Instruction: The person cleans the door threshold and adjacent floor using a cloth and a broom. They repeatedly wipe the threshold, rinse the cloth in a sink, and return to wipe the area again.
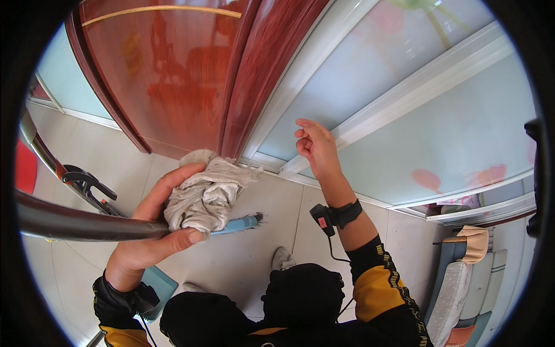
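Note:
My left hand is closed around a wadded, greyish-white rag, thumb below and fingers above. A dark, thick bar runs in from the left edge and reaches the rag at my palm. Whether the rag wraps around the bar's end cannot be made out. My right hand is raised in front of the frosted sliding doors, fingers loosely bent and slightly apart, with nothing visible in them. Beyond the rag, a light-blue brush head with dark bristles shows low over the tiled floor, partly hidden by the rag.
A glossy red-brown wooden panel stands ahead. Left are a curved metal frame with a black clamp-like part and a red object. A teal container sits beside my left forearm. Cushioned seating stands at the right.

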Tool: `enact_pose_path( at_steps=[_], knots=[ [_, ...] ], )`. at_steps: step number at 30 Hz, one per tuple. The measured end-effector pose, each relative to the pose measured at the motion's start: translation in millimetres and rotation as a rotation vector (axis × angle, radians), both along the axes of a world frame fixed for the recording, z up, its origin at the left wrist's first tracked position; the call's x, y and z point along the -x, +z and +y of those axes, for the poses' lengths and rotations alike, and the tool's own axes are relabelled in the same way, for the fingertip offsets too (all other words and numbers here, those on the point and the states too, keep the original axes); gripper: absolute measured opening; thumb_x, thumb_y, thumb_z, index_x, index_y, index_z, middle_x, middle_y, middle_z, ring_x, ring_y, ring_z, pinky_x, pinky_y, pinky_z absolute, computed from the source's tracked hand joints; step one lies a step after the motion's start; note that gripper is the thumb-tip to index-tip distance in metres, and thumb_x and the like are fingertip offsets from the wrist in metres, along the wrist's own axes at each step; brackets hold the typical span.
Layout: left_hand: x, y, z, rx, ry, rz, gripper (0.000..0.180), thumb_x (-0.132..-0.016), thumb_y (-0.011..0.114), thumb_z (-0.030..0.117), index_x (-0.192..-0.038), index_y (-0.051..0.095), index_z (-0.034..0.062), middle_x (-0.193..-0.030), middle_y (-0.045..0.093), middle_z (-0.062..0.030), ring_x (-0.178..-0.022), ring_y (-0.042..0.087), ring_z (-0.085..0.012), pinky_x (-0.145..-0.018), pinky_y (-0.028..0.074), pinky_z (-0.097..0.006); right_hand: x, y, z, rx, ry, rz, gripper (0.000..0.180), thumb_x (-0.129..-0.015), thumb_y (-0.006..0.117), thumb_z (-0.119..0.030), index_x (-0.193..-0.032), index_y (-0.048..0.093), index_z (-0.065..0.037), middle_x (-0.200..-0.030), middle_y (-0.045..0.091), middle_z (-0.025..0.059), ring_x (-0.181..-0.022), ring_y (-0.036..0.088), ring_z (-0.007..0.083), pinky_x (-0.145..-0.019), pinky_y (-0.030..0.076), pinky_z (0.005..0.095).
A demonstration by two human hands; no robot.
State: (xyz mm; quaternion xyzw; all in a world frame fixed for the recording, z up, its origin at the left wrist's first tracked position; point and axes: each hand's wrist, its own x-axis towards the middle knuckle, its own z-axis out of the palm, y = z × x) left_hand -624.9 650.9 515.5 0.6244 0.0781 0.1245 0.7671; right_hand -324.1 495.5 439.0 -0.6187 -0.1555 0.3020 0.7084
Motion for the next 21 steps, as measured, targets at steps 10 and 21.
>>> enact_pose_path(
  at_steps=[10, 21],
  knots=[
    [21, 10, -2, 0.056, 0.118, 0.019, 0.088, -0.066, 0.078, 0.017, -0.137, 0.029, -0.0027, -0.13, 0.044, -0.0144, -0.122, 0.043, -0.0238, -0.104, 0.029, -0.033, 26, -55, -5, 0.308, -0.021, 0.168, 0.024, -0.089, 0.058, -0.025, -0.098, 0.06, -0.002, -0.074, 0.058, 0.0022, -0.056, 0.053, 0.0132, -0.048, 0.035, 0.0201],
    [44, 8, 4, -0.07, 0.421, -0.015, 0.101, -0.062, 0.081, 0.039, -0.137, 0.028, -0.0025, -0.131, 0.044, -0.0162, -0.121, 0.045, -0.0269, -0.104, 0.032, -0.036, 35, -69, -46, 0.375, 0.394, 0.072, 0.026, -0.089, 0.047, -0.014, -0.112, 0.057, -0.006, -0.097, 0.063, 0.0054, -0.075, 0.06, 0.0121, -0.067, 0.041, 0.0225]
  ],
)
